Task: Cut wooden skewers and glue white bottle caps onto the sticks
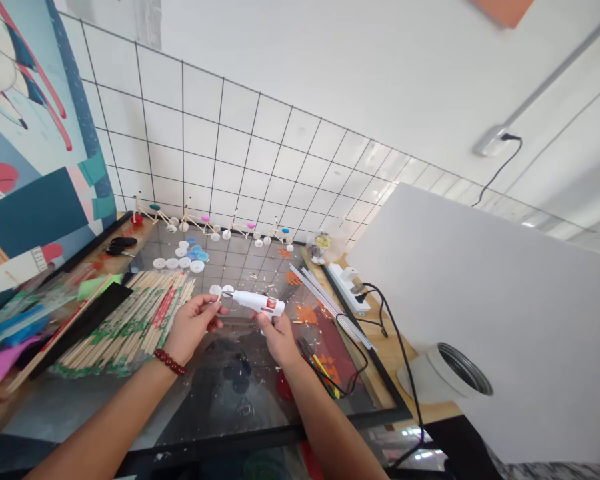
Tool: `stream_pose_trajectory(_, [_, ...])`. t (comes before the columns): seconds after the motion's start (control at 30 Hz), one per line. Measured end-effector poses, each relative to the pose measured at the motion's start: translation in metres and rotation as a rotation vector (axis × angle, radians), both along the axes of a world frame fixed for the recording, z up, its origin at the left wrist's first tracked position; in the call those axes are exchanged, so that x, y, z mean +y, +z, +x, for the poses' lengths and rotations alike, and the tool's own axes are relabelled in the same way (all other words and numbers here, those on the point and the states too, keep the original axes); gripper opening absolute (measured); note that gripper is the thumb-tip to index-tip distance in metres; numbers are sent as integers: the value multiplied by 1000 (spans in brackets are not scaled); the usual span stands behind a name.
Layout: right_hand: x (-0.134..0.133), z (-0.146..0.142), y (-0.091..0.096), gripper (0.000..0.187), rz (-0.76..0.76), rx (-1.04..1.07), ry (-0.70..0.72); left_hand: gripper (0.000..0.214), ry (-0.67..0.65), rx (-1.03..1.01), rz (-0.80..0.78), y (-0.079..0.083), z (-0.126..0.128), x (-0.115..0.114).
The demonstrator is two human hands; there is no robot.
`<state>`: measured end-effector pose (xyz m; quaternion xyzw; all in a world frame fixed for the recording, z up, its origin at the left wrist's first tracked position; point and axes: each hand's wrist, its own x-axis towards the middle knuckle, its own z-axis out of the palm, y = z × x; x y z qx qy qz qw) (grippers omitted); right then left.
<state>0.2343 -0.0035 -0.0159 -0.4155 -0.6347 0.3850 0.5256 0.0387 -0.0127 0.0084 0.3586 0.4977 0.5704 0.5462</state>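
My right hand [280,339] is closed around the handle of a white hot glue gun [253,301], whose nozzle points left. My left hand [193,325], with a beaded bracelet [169,361] on its wrist, pinches a short pale stick [219,298] close to the nozzle tip. Whether the stick touches the nozzle I cannot tell. Just behind the tip lie white bottle caps [215,290] on the glass tabletop. Left of my left hand is a large pile of wrapped wooden chopsticks [125,327].
Small stick figures with caps [205,227] line the back by a wire grid [240,147]. White and blue caps [185,262] sit mid-left. Glue sticks [333,307], a power strip [349,287] and a black cable [397,340] lie right, near a beige cylinder [425,373].
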Motion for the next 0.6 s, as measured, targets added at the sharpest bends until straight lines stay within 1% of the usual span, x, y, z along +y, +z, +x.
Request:
stream_pose_trajectory(0.2, [2,0,-2,44,-10,-25,-17,57,-47,15,2,-1,2,-2])
stream_pose_trajectory(0.4, [5,3,-5,45,-10,-17,-74,57,-52,21,21,-1,3,-4])
stream_pose_trajectory(0.6, [5,5,-7,45,6,13,11,57,-55,19,26,-4,1,-2])
